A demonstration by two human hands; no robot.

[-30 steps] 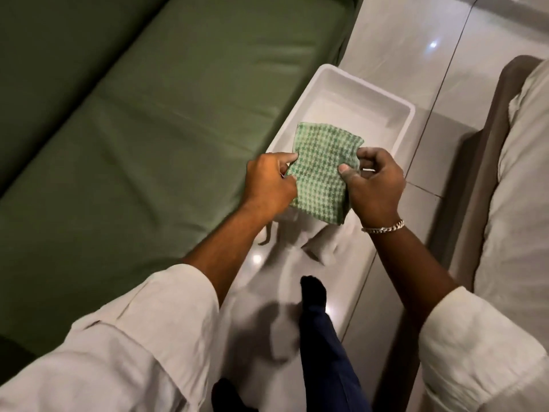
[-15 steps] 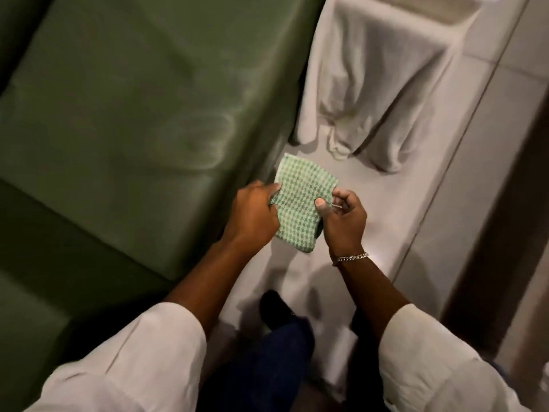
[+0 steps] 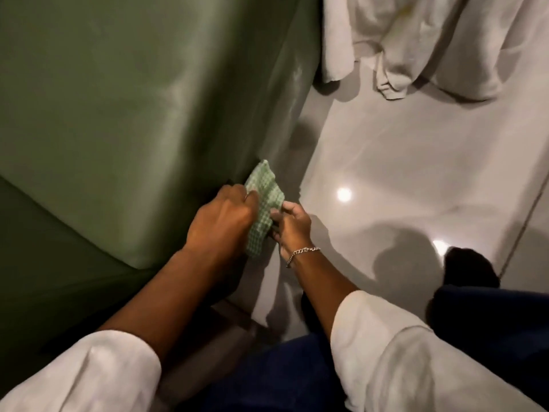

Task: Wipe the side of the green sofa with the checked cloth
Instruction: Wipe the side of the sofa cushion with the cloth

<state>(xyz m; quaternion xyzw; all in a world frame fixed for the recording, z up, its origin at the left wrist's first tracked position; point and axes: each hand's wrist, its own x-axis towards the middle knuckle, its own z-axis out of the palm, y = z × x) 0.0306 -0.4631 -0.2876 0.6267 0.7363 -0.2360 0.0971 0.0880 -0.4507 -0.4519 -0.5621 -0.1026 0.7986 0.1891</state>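
The green sofa (image 3: 124,114) fills the left of the view; its side panel (image 3: 285,93) drops to the floor in a dark narrow strip. The green-and-white checked cloth (image 3: 264,194), folded small, hangs right at the lower part of that side. My left hand (image 3: 222,221) grips the cloth's left edge, close against the sofa. My right hand (image 3: 289,223), with a silver bracelet on the wrist, pinches the cloth's right edge. Whether the cloth touches the sofa side I cannot tell. The view is blurred.
Glossy pale floor tiles (image 3: 401,179) with light spots lie right of the sofa. White fabric (image 3: 416,40) hangs down to the floor at the top right. My dark-socked foot (image 3: 469,269) and blue trouser leg (image 3: 490,316) are at the lower right.
Both hands have carried the cloth down from above the white tray to the sofa's side near the floor. The view has swung lower; the tray is out of sight.
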